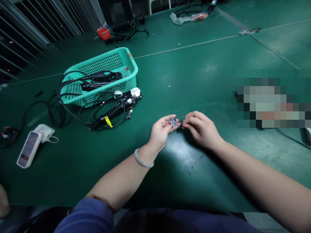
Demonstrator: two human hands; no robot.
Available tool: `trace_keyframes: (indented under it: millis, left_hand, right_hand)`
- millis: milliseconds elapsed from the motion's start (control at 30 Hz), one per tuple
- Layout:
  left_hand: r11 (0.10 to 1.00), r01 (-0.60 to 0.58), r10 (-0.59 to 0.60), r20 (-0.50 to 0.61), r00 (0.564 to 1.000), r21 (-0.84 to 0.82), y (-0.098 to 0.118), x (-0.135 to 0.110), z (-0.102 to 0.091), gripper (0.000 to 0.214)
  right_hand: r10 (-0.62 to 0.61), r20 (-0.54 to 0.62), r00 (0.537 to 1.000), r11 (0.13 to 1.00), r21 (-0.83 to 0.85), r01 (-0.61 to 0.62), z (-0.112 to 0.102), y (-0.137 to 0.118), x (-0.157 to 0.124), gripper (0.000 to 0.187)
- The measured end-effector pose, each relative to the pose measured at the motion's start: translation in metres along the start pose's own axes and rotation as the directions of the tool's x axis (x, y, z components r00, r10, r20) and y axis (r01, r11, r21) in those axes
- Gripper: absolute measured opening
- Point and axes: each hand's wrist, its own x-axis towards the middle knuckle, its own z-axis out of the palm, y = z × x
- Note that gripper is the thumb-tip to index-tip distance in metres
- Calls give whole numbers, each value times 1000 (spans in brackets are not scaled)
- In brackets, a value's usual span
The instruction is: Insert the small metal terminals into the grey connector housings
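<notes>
Ideally, hold the small part (172,122) level and steady in the left hand (160,132), whose grip pinches it above the bench (155,90). The right hand (202,130) has its fingertips bunched just beside it; I cannot tell whether they hold anything, so small, gentle movements suit.

A workshop, by its green worktable (155,85) (corded devices (116,110) about).
</notes>
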Motion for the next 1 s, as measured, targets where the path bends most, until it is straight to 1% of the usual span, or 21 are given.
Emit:
trace_keyframes:
  millis: [67,133,300,467,567,700,833,1000]
  left_hand:
    - [1000,26,-25,50,998,-12,-1,-1,0,20]
    - [999,47,-45,95,994,-21,-2,-1,1,22]
    - [995,91,-84,197,977,-28,-3,-3,1,35]
    - [997,66,-58,175,983,-45,-3,-2,1,44]
    - [996,70,-60,172,983,-56,-3,-1,1,46]
    - [995,84,-72,183,980,-59,-4,0,0,45]
    - [998,51,-42,173,984,-47,-5,0,0,40]
    - [999,-10,15,140,990,-36,-5,0,1,38]
  right_hand:
    - [0,-56,998,998,55,3,-2,-3,1,14]
    - [15,-81,997,996,93,-8,-3,-5,1,14]
    - [71,-76,995,986,157,-59,-4,-6,1,14]
    - [163,-76,984,970,195,-146,-6,-7,1,12]
    - [218,-54,974,952,231,-201,-5,-6,1,11]
    - [263,-28,964,931,270,-246,-3,-4,2,12]
    - [260,-20,965,937,246,-247,-4,-5,2,12]
    - [199,-53,978,967,174,-187,-5,-7,1,11]
